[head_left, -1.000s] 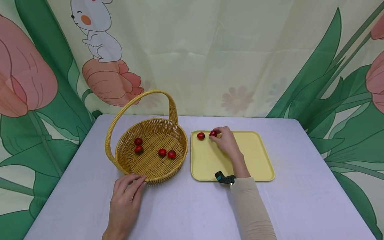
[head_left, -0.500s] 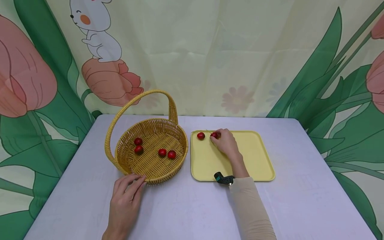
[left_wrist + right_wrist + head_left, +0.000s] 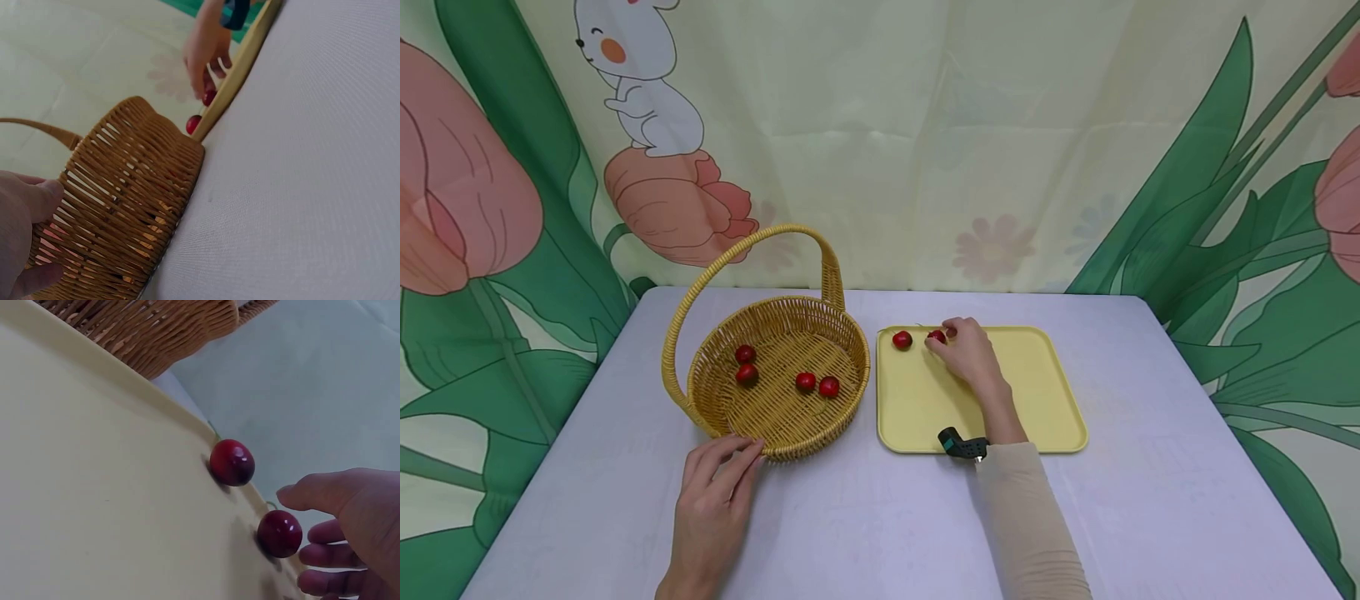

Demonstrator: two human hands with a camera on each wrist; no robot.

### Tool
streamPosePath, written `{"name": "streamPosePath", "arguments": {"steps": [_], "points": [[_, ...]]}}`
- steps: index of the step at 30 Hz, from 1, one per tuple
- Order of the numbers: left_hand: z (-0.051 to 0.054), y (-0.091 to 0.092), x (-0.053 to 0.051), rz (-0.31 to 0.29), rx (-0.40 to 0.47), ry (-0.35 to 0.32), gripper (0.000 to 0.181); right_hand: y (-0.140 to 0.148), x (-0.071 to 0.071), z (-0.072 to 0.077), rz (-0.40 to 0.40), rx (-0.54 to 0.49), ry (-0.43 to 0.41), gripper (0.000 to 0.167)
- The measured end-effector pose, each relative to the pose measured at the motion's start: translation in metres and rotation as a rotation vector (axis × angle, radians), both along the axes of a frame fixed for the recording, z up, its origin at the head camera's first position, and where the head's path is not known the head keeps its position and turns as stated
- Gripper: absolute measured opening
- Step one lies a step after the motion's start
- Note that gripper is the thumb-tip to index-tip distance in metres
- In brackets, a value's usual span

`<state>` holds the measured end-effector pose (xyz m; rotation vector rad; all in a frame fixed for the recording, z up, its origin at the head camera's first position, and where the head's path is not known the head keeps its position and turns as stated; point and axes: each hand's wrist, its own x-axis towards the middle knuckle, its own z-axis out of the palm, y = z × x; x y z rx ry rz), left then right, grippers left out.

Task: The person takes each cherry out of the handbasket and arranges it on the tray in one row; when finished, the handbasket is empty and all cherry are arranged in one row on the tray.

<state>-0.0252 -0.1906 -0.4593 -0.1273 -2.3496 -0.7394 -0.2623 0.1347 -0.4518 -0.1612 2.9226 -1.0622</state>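
My left hand point(image 3: 713, 508) holds the near rim of a round wicker basket point(image 3: 797, 450), thumb outside the wall in the left wrist view. Several red cherries point(image 3: 806, 382) lie inside the basket. To its right is a yellow tray point(image 3: 917, 417) with two cherries near its far left corner. The left one point(image 3: 902, 340) lies by itself. Beside the other cherry point(image 3: 279, 534) is my right hand point(image 3: 967, 357). In the right wrist view, its thumb and fingers are spread around that cherry with a gap, and the cherry rests on the tray with its green stem up.
The basket's tall arched handle point(image 3: 700, 287) rises over its left and back sides. A white cloth point(image 3: 850, 533) covers the table. Behind stands a printed curtain point(image 3: 880, 150) with flowers and a rabbit. A dark wrist strap point(image 3: 962, 446) sits on the right wrist.
The right hand's fingers have parted from the second cherry, which now lies on the tray slightly farther right than a second ago. The left hand and basket stay put.
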Motion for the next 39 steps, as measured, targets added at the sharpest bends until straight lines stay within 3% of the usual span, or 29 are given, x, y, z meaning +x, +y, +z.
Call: {"name": "streamPosePath", "arguments": {"steps": [12,21,24,29,31,35,39], "points": [[-0.002,-0.001,-0.001,-0.04,0.009,0.095,0.024,-0.008,0.005,0.029,0.017,-0.087,0.125,0.057],[-0.003,-0.001,0.0,-0.021,0.025,0.063,0.03,-0.029,0.016,0.053,0.066,-0.137,0.166,0.054],[-0.003,-0.001,0.0,-0.028,0.029,0.076,0.019,-0.036,0.017,0.058,0.088,-0.147,0.184,0.052],[-0.002,-0.001,-0.001,-0.031,0.028,0.099,0.018,-0.049,0.02,0.063,0.123,-0.19,0.21,0.051],[-0.002,0.0,-0.002,-0.037,0.034,0.127,0.031,-0.055,0.022,0.065,0.136,-0.203,0.215,0.05],[-0.002,0.001,-0.002,-0.04,0.048,0.174,0.015,-0.07,0.026,0.066,0.171,-0.211,0.226,0.048],[-0.004,0.0,-0.002,-0.006,0.05,0.201,0.042,-0.084,0.03,0.065,0.207,-0.202,0.244,0.047]]}}
